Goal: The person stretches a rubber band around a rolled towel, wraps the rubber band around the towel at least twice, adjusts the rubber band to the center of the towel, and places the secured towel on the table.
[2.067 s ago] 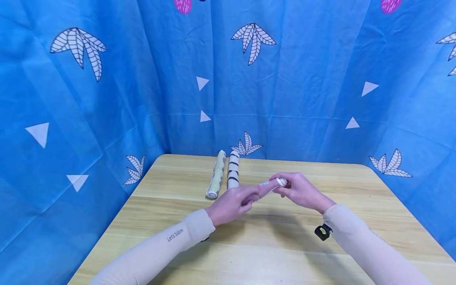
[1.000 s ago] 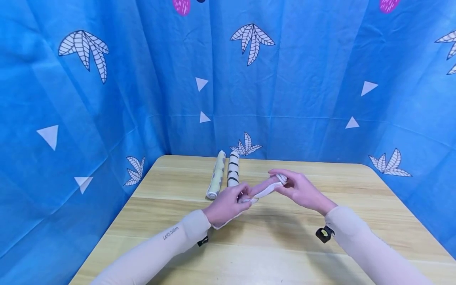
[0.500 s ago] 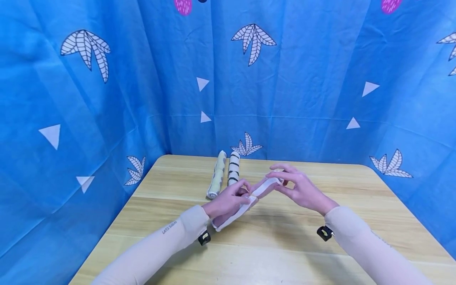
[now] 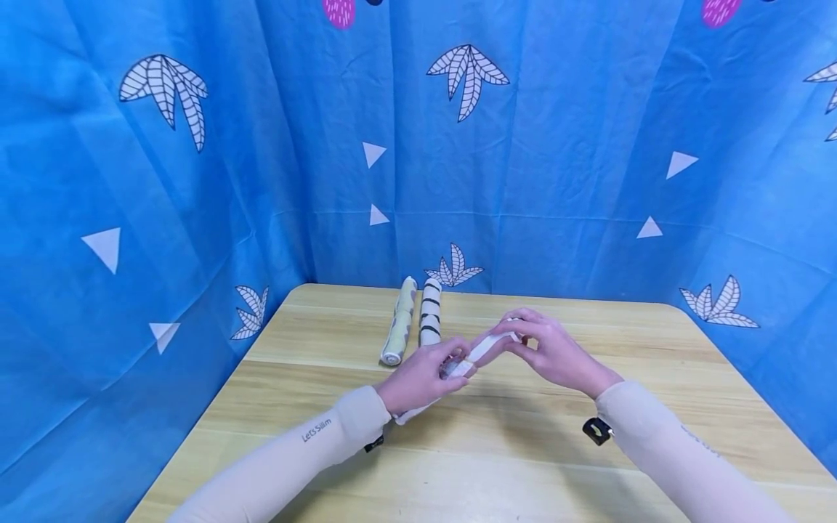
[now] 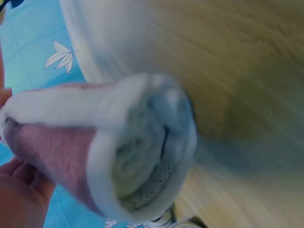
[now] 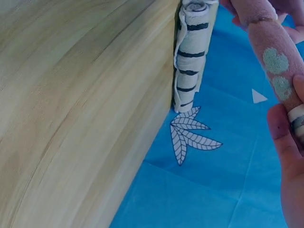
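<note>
A pink rolled towel (image 4: 488, 347) with a white edge is held slantwise above the table by both hands. A thin yellowish band (image 4: 468, 361) cinches its middle, beside the left fingers. My left hand (image 4: 418, 381) grips the towel near that band. At the far end, my right hand (image 4: 554, 354) holds it between thumb and fingers. Pale green spots show on the pink roll (image 6: 266, 45) in the right wrist view. The left wrist view shows the spiral of the towel's near end (image 5: 142, 156).
Two more rolled towels lie side by side at the back of the wooden table (image 4: 314, 341): a green one (image 4: 401, 319) and a white one with black stripes (image 4: 429, 314). A blue patterned curtain (image 4: 562, 167) hangs behind and along the sides.
The pink towel has been turned about its length, bringing its white edge and the band into view. The left fingers have shifted along the band; the two other rolls stay put.
</note>
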Tool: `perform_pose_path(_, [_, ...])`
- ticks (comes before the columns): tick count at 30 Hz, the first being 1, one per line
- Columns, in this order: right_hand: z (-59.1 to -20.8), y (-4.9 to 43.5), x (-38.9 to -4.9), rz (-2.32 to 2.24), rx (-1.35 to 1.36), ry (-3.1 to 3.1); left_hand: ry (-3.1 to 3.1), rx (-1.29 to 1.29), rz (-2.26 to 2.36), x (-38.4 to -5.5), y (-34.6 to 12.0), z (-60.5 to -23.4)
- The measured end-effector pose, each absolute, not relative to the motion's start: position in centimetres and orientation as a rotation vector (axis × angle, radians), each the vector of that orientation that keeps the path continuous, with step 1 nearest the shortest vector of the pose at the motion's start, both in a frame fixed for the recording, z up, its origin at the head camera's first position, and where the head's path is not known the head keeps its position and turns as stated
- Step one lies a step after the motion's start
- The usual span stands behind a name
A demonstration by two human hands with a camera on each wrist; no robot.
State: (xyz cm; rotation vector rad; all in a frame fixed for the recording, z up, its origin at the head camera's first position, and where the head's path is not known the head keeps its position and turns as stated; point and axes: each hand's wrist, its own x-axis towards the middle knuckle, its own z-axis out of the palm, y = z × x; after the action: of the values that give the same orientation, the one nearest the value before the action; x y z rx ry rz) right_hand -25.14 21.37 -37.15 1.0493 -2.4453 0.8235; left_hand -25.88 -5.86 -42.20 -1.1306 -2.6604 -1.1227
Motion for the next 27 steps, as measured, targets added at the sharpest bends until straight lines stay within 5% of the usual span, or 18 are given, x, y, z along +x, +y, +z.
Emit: perform_pose_path(27, [-37.5, 21.68, -25.46, 0.992, 0.869, -2.573, -2.472, -1.189, -0.586, -25.01, -6.13, -42.39])
